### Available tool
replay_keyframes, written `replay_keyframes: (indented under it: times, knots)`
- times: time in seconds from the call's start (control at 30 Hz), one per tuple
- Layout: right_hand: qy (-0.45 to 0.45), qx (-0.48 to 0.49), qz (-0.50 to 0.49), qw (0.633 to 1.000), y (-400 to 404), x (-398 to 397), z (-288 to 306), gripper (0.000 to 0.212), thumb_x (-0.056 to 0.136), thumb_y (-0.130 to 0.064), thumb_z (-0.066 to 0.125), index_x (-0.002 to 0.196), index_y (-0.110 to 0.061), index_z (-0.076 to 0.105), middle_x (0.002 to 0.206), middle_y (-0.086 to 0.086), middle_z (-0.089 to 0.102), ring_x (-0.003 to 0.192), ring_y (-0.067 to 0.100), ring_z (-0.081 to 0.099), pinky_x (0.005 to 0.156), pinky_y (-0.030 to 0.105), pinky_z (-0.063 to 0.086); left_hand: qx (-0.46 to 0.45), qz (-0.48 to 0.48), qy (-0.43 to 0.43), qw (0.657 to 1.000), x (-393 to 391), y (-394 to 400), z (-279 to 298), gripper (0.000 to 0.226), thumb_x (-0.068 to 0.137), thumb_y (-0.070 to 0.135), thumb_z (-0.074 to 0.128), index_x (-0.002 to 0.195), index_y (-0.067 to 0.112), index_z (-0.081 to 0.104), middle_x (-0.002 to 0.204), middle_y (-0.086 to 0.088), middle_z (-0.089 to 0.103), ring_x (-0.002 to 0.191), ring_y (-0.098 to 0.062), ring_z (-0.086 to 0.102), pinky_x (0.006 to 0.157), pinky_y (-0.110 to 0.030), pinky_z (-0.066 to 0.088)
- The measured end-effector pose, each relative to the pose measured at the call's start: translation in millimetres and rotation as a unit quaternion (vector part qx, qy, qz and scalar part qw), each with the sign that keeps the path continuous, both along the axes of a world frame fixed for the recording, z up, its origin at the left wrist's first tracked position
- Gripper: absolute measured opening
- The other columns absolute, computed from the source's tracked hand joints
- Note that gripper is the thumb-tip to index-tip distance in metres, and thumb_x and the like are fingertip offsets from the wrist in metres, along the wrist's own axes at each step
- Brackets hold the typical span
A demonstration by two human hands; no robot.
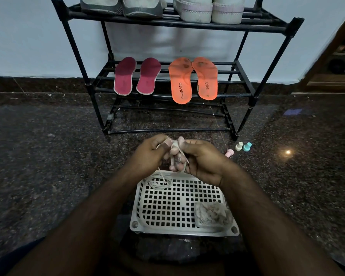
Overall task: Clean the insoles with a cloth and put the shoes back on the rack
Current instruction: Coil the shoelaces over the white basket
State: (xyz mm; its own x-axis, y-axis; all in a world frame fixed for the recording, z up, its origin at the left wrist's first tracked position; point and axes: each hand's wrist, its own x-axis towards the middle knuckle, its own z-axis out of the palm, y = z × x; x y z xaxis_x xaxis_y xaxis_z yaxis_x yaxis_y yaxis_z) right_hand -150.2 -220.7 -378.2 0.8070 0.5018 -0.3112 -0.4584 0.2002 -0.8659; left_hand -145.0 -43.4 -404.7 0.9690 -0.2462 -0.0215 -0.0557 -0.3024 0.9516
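Above the perforated plastic tray [184, 232], both hands' [149, 154] [201, 160] grip clenches thin looped lace [175, 148].

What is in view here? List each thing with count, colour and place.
Shoe rack: one, black, against the wall.
Shoes: two pairs, grey and white, top shelf.
Maroon insoles: two, middle shelf, left.
Orange insoles: two, middle shelf, right.
Tray: one, white, perforated, on the floor.
Cloth: one, greyish, tray's right corner.
Coiled lace: one, white, on the tray.
Small caps: three, pink, cream, teal, on the floor.
Left hand, right hand: winding a white lace.
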Motion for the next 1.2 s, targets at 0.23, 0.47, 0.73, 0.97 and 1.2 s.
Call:
replay_keyframes:
  times: [0.23, 0.47, 0.73, 0.97, 1.2]
  knots:
    - [-0.002, 0.121, -0.099, 0.988, -0.2, 3.4, 8.1, 0.033, 0.102, -0.030, 0.045, 0.086, -0.006, 0.060, 0.064, 0.006, 0.050, 0.065, 0.025, 0.054, 0.075, 0.035, 0.058, -0.016, -0.053, 0.066, 0.996, -11.3, -13.5, 3.9, 0.014, 0.103, 0.029, 0.056, 0.097, 0.024, 0.068, 0.076, 0.003, 0.066, 0.066, -0.017, 0.057, 0.068, -0.039, 0.049]
    - [-0.016, 0.082, -0.177, 0.981, 0.9, 5.3, 1.7, 0.032, 0.103, -0.030, 0.046, 0.091, -0.005, 0.062, 0.067, 0.007, 0.055, 0.062, 0.021, 0.060, 0.094, 0.044, 0.049, -0.024, -0.072, 0.117, 0.990, -13.2, -13.5, 5.4, 0.019, 0.103, 0.013, 0.054, 0.111, 0.024, 0.067, 0.085, 0.006, 0.073, 0.077, -0.009, 0.067, 0.073, -0.033, 0.056]
    - [-0.015, 0.074, -0.184, 0.980, 0.1, 3.2, 7.5, 0.038, 0.099, -0.042, 0.048, 0.076, -0.012, 0.055, 0.058, 0.002, 0.045, 0.054, 0.019, 0.049, 0.066, 0.032, 0.053, -0.202, -0.076, 0.258, 0.942, -10.1, -9.7, 13.1, 0.033, 0.107, 0.011, 0.037, 0.126, 0.010, 0.064, 0.116, -0.023, 0.071, 0.104, -0.036, 0.070, 0.083, -0.037, 0.057]
    - [-0.016, 0.045, -0.198, 0.979, 1.6, 0.4, 10.7, 0.038, 0.081, -0.044, 0.062, 0.067, -0.010, 0.052, 0.054, 0.004, 0.041, 0.061, 0.024, 0.043, 0.054, 0.028, 0.053, -0.233, -0.046, 0.259, 0.936, -9.0, -9.2, 15.0, 0.029, 0.107, 0.019, 0.046, 0.124, 0.005, 0.065, 0.113, -0.017, 0.073, 0.097, -0.030, 0.073, 0.081, -0.034, 0.060]
    - [-0.034, 0.004, -0.184, 0.982, 2.6, -0.9, 11.0, 0.045, 0.097, -0.038, 0.055, 0.063, -0.009, 0.052, 0.053, 0.006, 0.040, 0.059, 0.027, 0.048, 0.052, 0.027, 0.049, -0.158, -0.056, 0.199, 0.966, -11.5, -13.5, 18.6, 0.029, 0.104, 0.028, 0.053, 0.129, 0.021, 0.064, 0.109, -0.010, 0.076, 0.098, -0.032, 0.074, 0.079, -0.034, 0.063]
